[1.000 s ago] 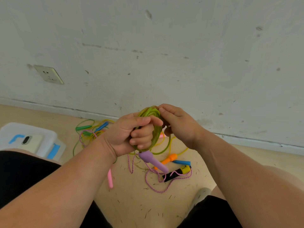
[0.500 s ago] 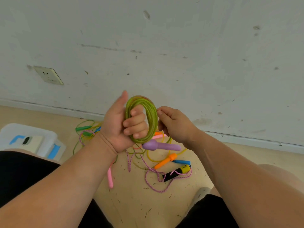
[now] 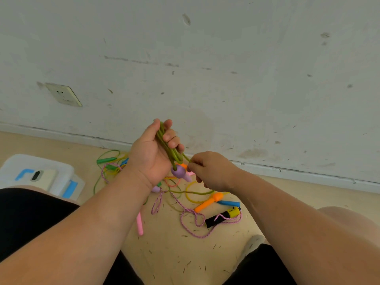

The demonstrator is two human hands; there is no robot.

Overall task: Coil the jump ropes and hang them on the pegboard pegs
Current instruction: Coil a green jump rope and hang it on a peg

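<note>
Up in the left hand (image 3: 152, 155), the olive-green cord jump rope (image 3: 164, 140), a round coil half a second ago, is now squeezed flat in curled fingers, its lilac plastic handle (image 3: 178, 171) hanging just below. Just right of it, the right hand (image 3: 209, 171) now pinches the loose tail (image 3: 186, 158), likely to bind the bundle.

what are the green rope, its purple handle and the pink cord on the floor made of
The green rope: likely smooth PVC or rubber cord; uniform colour, no visible weave, bends in even loops. The purple handle: probably moulded plastic, matte and rounded; foam cannot be ruled out. The pink cord: braided textile, judging by its speckled two-tone twist.
</note>
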